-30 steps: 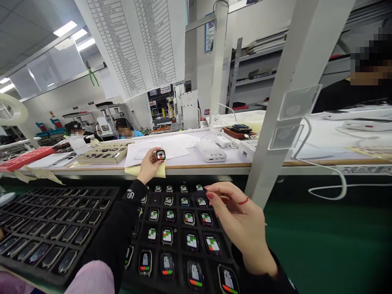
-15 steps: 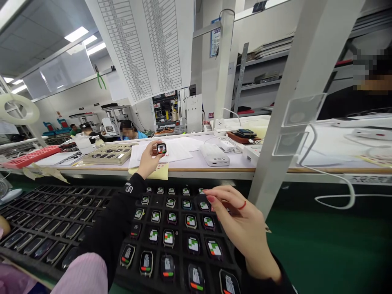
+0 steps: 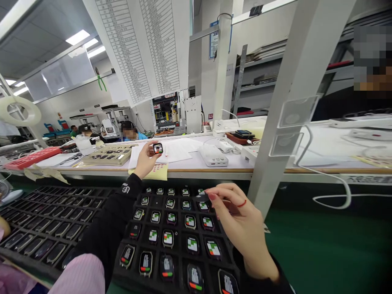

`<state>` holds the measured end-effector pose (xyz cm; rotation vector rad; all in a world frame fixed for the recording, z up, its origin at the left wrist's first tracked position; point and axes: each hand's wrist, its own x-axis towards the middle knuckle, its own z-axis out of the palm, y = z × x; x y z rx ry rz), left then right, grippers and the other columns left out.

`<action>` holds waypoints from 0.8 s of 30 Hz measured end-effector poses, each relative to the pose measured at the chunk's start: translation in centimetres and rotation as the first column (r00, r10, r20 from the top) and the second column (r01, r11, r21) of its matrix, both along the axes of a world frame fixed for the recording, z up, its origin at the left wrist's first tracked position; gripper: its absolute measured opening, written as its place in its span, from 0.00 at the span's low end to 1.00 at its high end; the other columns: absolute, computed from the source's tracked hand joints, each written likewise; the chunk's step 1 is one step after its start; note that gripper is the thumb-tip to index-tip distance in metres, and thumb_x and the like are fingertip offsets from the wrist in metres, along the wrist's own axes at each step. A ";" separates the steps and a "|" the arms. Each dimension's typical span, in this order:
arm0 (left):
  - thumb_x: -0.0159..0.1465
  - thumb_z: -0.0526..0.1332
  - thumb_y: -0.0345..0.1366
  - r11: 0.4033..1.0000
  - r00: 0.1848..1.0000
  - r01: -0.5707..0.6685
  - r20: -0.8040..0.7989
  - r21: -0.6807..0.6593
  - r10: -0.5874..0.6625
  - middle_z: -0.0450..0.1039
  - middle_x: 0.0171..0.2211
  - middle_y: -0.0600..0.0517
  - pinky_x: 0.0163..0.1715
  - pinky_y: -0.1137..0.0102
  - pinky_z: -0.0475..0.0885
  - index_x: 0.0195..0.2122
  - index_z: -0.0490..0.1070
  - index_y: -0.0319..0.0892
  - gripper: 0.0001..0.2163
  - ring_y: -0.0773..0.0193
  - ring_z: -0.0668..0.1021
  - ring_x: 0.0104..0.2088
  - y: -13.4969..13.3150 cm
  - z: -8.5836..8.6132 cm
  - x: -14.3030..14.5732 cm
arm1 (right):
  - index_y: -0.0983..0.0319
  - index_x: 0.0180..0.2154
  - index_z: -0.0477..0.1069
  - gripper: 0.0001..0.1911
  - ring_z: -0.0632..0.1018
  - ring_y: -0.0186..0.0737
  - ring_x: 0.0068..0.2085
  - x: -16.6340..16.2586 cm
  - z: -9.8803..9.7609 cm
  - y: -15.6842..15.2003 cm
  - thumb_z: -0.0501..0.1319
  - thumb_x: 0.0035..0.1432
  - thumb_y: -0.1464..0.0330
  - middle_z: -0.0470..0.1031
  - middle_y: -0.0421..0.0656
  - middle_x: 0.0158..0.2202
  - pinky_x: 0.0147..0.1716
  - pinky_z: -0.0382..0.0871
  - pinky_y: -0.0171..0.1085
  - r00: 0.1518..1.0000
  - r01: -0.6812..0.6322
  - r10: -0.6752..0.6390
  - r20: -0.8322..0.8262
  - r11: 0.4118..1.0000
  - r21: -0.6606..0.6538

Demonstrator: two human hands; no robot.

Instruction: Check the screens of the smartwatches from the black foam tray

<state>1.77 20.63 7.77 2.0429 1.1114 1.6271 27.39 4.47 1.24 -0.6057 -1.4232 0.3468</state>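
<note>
My left hand (image 3: 146, 158) is closed around the edges of a strapless smartwatch (image 3: 157, 148), held up above the bench edge with its lit screen showing a colourful picture. My right hand (image 3: 237, 218) hovers over the black foam tray (image 3: 180, 261), thumb and forefinger pinched on what looks like a thin see-through film (image 3: 200, 197). Rows of smartwatch bodies fill the tray's pockets. Many screens, such as this watch's (image 3: 190, 221), show green and white blocks; nearer ones, like this watch (image 3: 146, 262), show white writing with a red and green bar.
Another tray (image 3: 45, 220) of dark watches lies at left. On the bench are papers (image 3: 176, 151), a white power bank (image 3: 213, 156) and a beige tray (image 3: 107, 156). A metal post (image 3: 275, 134) rises at right beside a loose white cable (image 3: 349, 196). Co-workers sit farther back.
My left hand and the watch have shifted slightly left in view, and the watch's picture looks different. My right hand keeps its pinch over the tray, nearly still.
</note>
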 end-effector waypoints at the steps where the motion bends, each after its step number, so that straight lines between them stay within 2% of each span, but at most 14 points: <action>1: 0.69 0.64 0.39 1.000 1.000 0.002 -0.002 0.000 -0.002 0.76 0.45 0.47 0.41 0.61 0.79 0.56 0.70 0.39 0.16 0.61 0.80 0.39 -0.1 0.0 0.0 | 0.56 0.40 0.80 0.06 0.73 0.34 0.27 0.1 0.0 -0.1 0.64 0.71 0.68 0.72 0.41 0.38 0.21 0.66 0.34 1.000 0.003 -0.003 -0.021 1.000 -0.009; 3: 0.69 0.64 0.39 1.000 1.000 0.006 -0.006 0.000 -0.006 0.76 0.45 0.48 0.41 0.61 0.79 0.56 0.70 0.39 0.16 0.61 0.80 0.39 -0.3 0.0 0.1 | 0.56 0.39 0.80 0.06 0.71 0.33 0.23 0.2 0.0 -0.2 0.64 0.71 0.65 0.71 0.40 0.33 0.19 0.65 0.33 0.999 -0.017 0.015 -0.047 0.999 -0.042; 6: 0.69 0.64 0.38 1.000 1.000 0.013 -0.008 0.005 -0.013 0.76 0.45 0.48 0.41 0.61 0.79 0.56 0.70 0.39 0.16 0.61 0.80 0.39 -0.5 0.0 0.2 | 0.58 0.40 0.79 0.08 0.70 0.34 0.18 0.4 0.0 -0.4 0.64 0.72 0.62 0.68 0.36 0.21 0.17 0.67 0.31 0.993 -0.106 0.101 -0.056 0.988 -0.112; 8: 0.69 0.65 0.38 1.000 1.000 0.019 -0.005 0.011 -0.019 0.76 0.44 0.48 0.41 0.61 0.79 0.55 0.70 0.39 0.16 0.61 0.80 0.38 -0.7 -0.1 0.3 | 0.59 0.40 0.79 0.10 0.71 0.34 0.17 0.3 0.0 -0.5 0.65 0.72 0.61 0.68 0.35 0.17 0.16 0.69 0.30 0.985 -0.162 0.153 -0.075 0.977 -0.140; 13: 0.63 0.68 0.32 0.999 0.999 0.038 0.014 0.025 -0.038 0.77 0.42 0.50 0.42 0.61 0.78 0.55 0.70 0.40 0.18 0.61 0.80 0.37 -1.4 -0.1 0.7 | 0.59 0.39 0.80 0.09 0.79 0.37 0.25 0.0 0.2 -0.3 0.67 0.69 0.61 0.81 0.43 0.30 0.22 0.81 0.30 0.974 -0.194 0.172 -0.144 0.969 -0.151; 18: 0.56 0.68 0.24 0.998 0.997 0.053 0.046 0.024 -0.054 0.78 0.40 0.50 0.42 0.66 0.77 0.52 0.72 0.45 0.22 0.61 0.81 0.37 -2.7 0.2 1.4 | 0.58 0.41 0.84 0.06 0.80 0.37 0.25 -0.1 0.1 -0.1 0.69 0.67 0.63 0.84 0.44 0.35 0.25 0.84 0.32 0.982 -0.124 0.093 -0.163 0.975 -0.187; 21: 0.56 0.68 0.25 0.998 0.996 0.063 0.059 0.013 -0.064 0.79 0.41 0.49 0.43 0.65 0.78 0.52 0.72 0.45 0.22 0.61 0.81 0.38 -4.5 0.2 2.1 | 0.58 0.44 0.84 0.09 0.81 0.39 0.28 0.0 0.0 0.0 0.68 0.68 0.62 0.84 0.46 0.40 0.25 0.85 0.34 0.980 -0.104 0.069 -0.186 0.977 -0.186; 24: 0.58 0.69 0.28 0.997 0.995 0.079 0.060 -0.003 -0.079 0.79 0.43 0.49 0.45 0.65 0.78 0.54 0.72 0.46 0.22 0.60 0.81 0.39 -7.7 -0.4 3.2 | 0.58 0.48 0.83 0.12 0.82 0.41 0.32 0.2 -0.3 0.2 0.66 0.70 0.60 0.83 0.47 0.44 0.26 0.85 0.35 0.981 -0.102 0.061 -0.186 0.971 -0.218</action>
